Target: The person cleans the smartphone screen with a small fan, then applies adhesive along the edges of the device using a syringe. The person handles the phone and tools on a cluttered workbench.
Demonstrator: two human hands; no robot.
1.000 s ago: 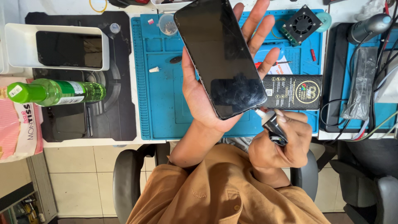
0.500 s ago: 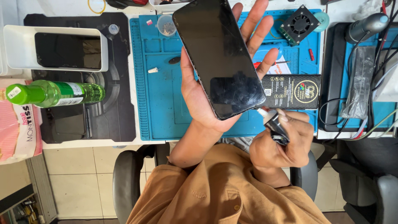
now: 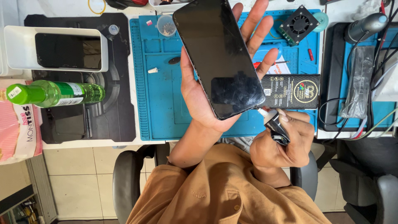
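Nearest, right hand (image 3: 282,143) clenched around a small black tool (image 3: 274,124), white tip touching the phone's lower corner; most of the tool hidden in the fist. Beyond, left hand (image 3: 215,83) spread flat, fingers apart, cradling a dark phone (image 3: 217,56) above the blue mat (image 3: 161,95). Phone's top edge cut off.

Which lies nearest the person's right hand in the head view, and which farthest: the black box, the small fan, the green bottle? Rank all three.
From the right hand:
1. Black box, just above it on the blue mat.
2. Small fan, farther up, at the mat's top edge.
3. Green bottle, far across at the left.
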